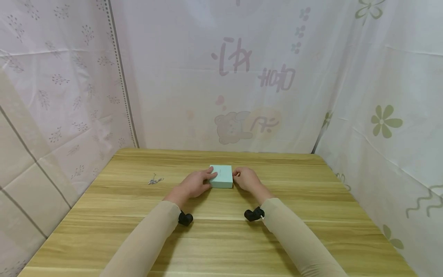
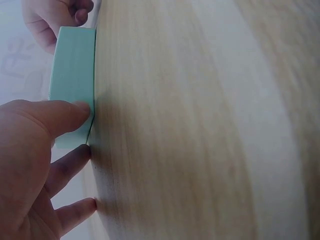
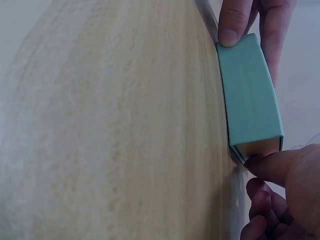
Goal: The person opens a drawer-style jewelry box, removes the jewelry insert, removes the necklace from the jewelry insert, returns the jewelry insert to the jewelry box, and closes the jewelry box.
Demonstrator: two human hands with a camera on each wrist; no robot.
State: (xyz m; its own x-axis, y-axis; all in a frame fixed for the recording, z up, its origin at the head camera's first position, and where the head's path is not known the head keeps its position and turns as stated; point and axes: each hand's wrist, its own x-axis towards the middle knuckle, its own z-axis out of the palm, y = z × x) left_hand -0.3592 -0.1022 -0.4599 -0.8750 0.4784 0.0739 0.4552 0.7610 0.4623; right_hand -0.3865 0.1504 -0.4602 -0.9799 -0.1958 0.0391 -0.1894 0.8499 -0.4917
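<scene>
A small mint-green gift box (image 1: 223, 177) lies flat on the wooden table, faint lettering on its top. My left hand (image 1: 196, 184) holds its left end: the thumb (image 2: 67, 117) presses the near side and a finger reaches over the top. At the other end, my right hand (image 1: 247, 179) pinches the box's edge, its remaining fingers curled beneath. The right wrist view shows the thumb tip against a brownish end face (image 3: 257, 147) framed by the green cover. What lies between that thumb and the fingers is hidden.
A thin silver chain (image 1: 154, 180), probably a necklace, lies in a small heap left of the box. Patterned white curtains (image 1: 173, 96) hang behind the table (image 1: 214, 238) and along both sides. Black wrist cameras (image 1: 185, 218) sit at both sleeve cuffs.
</scene>
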